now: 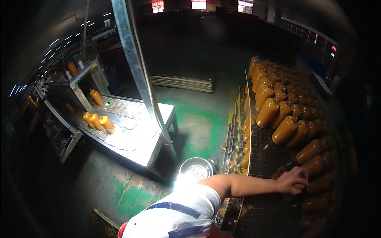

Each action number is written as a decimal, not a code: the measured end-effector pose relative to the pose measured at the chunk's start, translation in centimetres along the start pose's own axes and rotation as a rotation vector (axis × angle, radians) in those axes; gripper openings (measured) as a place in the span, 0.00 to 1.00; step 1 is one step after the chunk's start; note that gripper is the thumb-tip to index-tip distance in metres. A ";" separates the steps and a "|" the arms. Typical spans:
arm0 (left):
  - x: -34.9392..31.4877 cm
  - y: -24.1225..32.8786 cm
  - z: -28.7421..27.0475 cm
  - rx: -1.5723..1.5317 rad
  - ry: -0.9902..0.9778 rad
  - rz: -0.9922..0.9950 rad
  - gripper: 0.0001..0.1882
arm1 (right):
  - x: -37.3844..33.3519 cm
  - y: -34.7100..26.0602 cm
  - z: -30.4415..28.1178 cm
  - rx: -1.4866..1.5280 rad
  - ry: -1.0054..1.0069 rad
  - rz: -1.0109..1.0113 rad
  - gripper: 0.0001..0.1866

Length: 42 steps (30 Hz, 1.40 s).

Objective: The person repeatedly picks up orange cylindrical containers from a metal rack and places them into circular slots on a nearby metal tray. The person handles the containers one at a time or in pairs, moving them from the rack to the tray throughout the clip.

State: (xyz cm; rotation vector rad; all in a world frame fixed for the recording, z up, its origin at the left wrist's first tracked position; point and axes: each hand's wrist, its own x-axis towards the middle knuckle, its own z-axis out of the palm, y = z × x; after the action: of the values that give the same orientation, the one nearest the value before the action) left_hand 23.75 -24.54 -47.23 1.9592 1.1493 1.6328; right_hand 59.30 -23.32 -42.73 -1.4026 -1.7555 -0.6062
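Observation:
My left hand (291,181) reaches out to the right over a dark wire-grid rack (264,148). Its fingers curl round the end of a glossy brown bottle (300,185), mostly hidden by the hand and shadow. More brown bottles (285,130) stand in close rows beyond the hand and to its right. Small brown ring-like pieces (278,173) lie just left of the fingers. My right hand does not show.
A metal table (141,147) under bright light holds several brown bottles (106,124) at the left. A slanted metal post (137,59) rises beside it. A round metal pan (196,169) sits low by my arm. Flat boards (182,83) are stacked behind.

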 end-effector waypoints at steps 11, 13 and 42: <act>-19.0 6.1 -20.7 -0.441 0.525 -0.789 0.22 | -12.1 -1.4 -8.0 0.708 -0.088 0.895 0.30; -22.6 2.7 -23.7 -0.444 0.603 -0.725 0.28 | -12.2 -8.8 -7.0 1.295 -0.021 1.024 0.34; -38.2 -14.9 -45.9 -1.805 0.681 -1.293 0.29 | -25.4 -65.5 7.9 2.803 -0.755 2.023 0.32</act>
State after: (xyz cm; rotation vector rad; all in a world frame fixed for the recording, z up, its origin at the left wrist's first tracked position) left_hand -24.78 -54.82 -69.84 -0.4567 0.3275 1.3480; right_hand -3.71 -49.79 -60.94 0.0888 -0.7270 -3.7670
